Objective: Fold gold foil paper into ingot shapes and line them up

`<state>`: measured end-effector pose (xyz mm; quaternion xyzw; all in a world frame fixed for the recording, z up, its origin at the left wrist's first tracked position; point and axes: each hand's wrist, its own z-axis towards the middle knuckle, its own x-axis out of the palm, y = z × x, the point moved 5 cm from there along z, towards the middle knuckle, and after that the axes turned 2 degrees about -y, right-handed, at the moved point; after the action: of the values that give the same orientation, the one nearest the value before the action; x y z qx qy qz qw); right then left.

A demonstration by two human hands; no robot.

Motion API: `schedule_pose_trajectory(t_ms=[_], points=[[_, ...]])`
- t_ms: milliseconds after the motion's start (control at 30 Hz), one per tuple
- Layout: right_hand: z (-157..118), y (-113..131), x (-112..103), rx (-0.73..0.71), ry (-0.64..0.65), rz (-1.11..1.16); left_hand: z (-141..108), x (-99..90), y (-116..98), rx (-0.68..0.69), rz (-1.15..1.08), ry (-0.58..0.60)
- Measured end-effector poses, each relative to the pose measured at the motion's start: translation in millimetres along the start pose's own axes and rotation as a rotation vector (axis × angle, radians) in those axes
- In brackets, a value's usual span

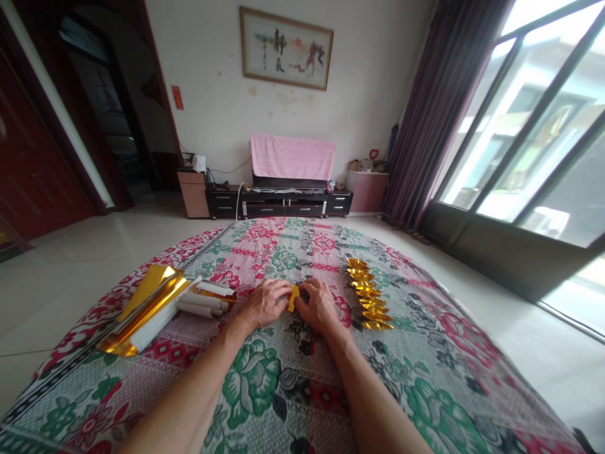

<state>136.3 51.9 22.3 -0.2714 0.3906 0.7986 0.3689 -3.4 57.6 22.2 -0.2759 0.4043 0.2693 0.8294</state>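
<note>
Between my hands, near the middle of the flowered cloth point(283, 260), is a small yellow-gold piece of paper point(293, 298). My left hand point(267, 304) pinches its left side with curled fingers. On its right side, my right hand point(320, 305) holds it with bent fingers. A column of several folded gold foil pieces point(368, 294) lies to the right of my right hand. Left of my left hand are rolled white and gold papers point(203, 302). Farther left sits a stack of gold foil sheets point(149, 309) with white edges.
Beyond the round cloth-covered table stands a low black cabinet point(283, 205) with a pink cloth point(293, 156) above it. A framed picture point(286, 47) hangs on the wall. Purple curtains point(423, 113) and a large window are at the right.
</note>
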Motion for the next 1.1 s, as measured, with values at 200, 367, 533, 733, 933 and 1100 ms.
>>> schedule_pose_trajectory(t_ms=[200, 367, 533, 733, 933, 1100], points=[[-1, 2, -1, -0.043, 0.039, 0.040, 0, -0.1, -1, 0.021, 0.019, -0.013], [-1, 6, 0, -0.092, 0.115, 0.054, 1, -0.6, -1, 0.015, 0.020, 0.006], [-3, 8, 0, -0.105, 0.107, 0.082, 1, -2.8, -2, 0.006, -0.007, 0.013], [-7, 12, -5, -0.193, 0.164, 0.199, 1, 0.0, 3, -0.043, -0.048, 0.023], [-1, 14, -12, -0.263, 0.301, 0.263, 2, 4.0, 7, -0.049, -0.078, 0.019], [1, 14, -12, -0.265, 0.306, 0.258, 1, 4.9, 9, -0.051, -0.063, -0.005]])
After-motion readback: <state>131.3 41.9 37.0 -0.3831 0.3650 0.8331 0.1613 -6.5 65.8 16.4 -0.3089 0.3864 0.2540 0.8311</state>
